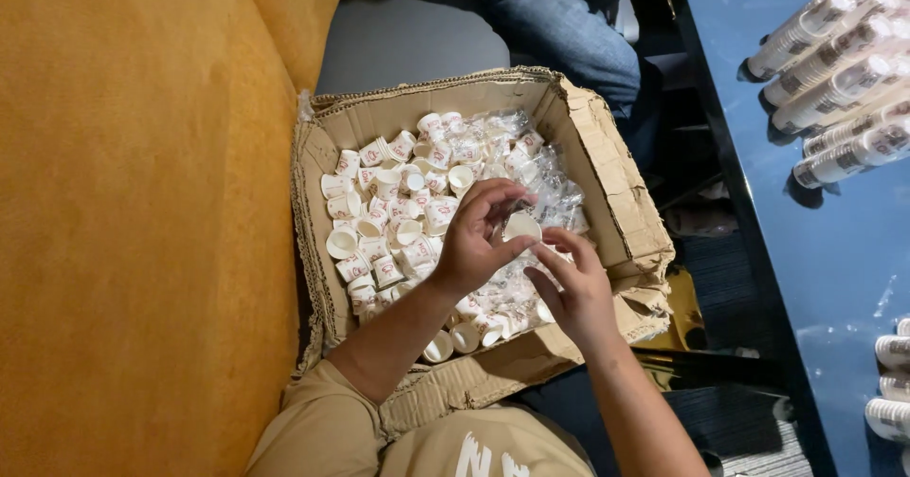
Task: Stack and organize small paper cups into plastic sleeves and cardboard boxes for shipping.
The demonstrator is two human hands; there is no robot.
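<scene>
A torn cardboard box [607,169] holds loose small white paper cups [379,221] and clear plastic wrappers [555,192]. Above it, the left hand [474,245] and right hand [573,292] both close their grip on one small cup [520,227]. Stacked cup sleeves [839,88] lie on the blue table [834,249].

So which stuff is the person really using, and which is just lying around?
In use:
- left hand and right hand, together holding one small white cup
- cardboard box full of loose little cups

Just lying about:
- stacked cups on the blue table
- orange sofa
</scene>
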